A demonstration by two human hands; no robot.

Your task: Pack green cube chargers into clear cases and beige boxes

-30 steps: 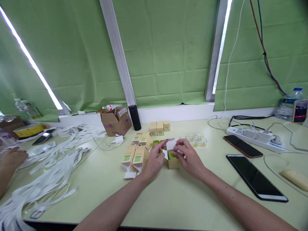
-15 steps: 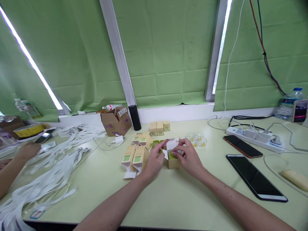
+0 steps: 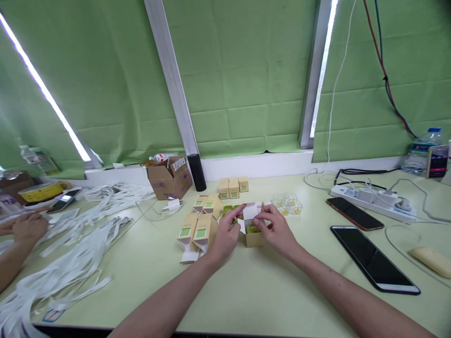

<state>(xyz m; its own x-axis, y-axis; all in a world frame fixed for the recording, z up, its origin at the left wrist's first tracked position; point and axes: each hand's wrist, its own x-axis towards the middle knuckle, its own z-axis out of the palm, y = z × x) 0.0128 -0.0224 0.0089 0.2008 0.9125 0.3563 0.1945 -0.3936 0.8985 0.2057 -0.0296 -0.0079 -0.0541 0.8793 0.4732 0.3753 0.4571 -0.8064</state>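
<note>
A small tan carton (image 3: 254, 241) stands upright with its white inner flaps raised, and a green insert (image 3: 251, 229) shows inside. My left hand (image 3: 225, 234) is closed at the carton's left side, its fingertips at a raised flap. Thumb and fingers of my right hand (image 3: 276, 229) pinch together just above the insert at the carton's opening; what lies between them is too small to make out. Behind my left fingers, green pieces (image 3: 228, 208) are partly hidden. To the left are several tan cartons (image 3: 205, 230) with green labels. Clear plastic cups (image 3: 289, 203) holding yellow bits lie behind my right hand.
More small cartons (image 3: 233, 188) stand at the back beside a black cylinder (image 3: 197, 172) and a brown cardboard box (image 3: 169, 178). Phones (image 3: 373, 258) and a power strip (image 3: 373, 203) lie right. White straps (image 3: 66, 267) cover the left, near another person's hands (image 3: 30, 227).
My right fingers have shifted slightly over the carton, and more of the green insert shows. My left hand stays nearly still. The other person's hand has moved left.
</note>
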